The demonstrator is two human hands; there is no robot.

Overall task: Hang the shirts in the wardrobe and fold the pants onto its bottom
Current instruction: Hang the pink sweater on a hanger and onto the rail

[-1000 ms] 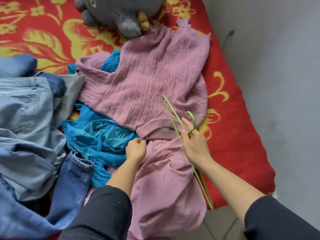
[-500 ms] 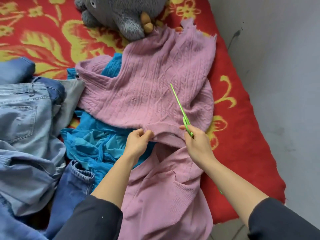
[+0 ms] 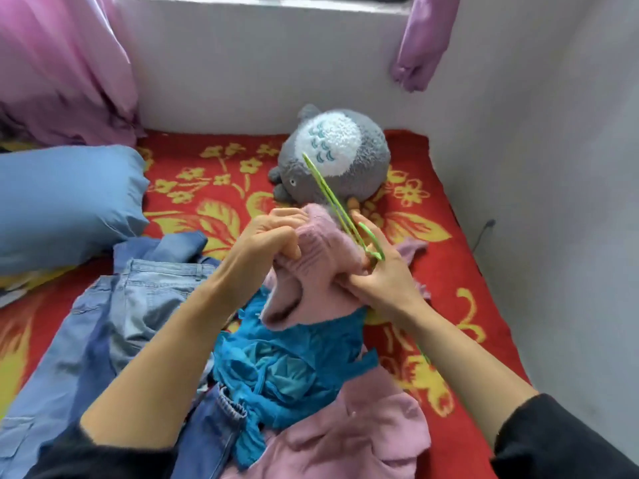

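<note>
A pink knitted sweater (image 3: 321,250) is bunched up and lifted off the bed between both hands. My left hand (image 3: 273,236) grips its upper left edge. My right hand (image 3: 387,281) holds the sweater's right side together with a thin green hanger (image 3: 332,198), whose wire sticks up and away over the plush toy. Below the sweater lie a teal blue top (image 3: 287,361) and another pink garment (image 3: 349,440). Light blue jeans (image 3: 145,299) and darker jeans (image 3: 214,430) are piled at the left. No wardrobe is in view.
The clothes lie on a bed with a red and yellow flowered blanket (image 3: 460,271). A grey plush toy (image 3: 332,157) sits at the back by the white wall (image 3: 553,167). A blue pillow (image 3: 65,202) lies at the left, with pink curtains (image 3: 62,63) above.
The sweater, flat on the bed before, is now gathered and raised in both hands. The hanger moved up with my right hand. The view tilted up toward the wall.
</note>
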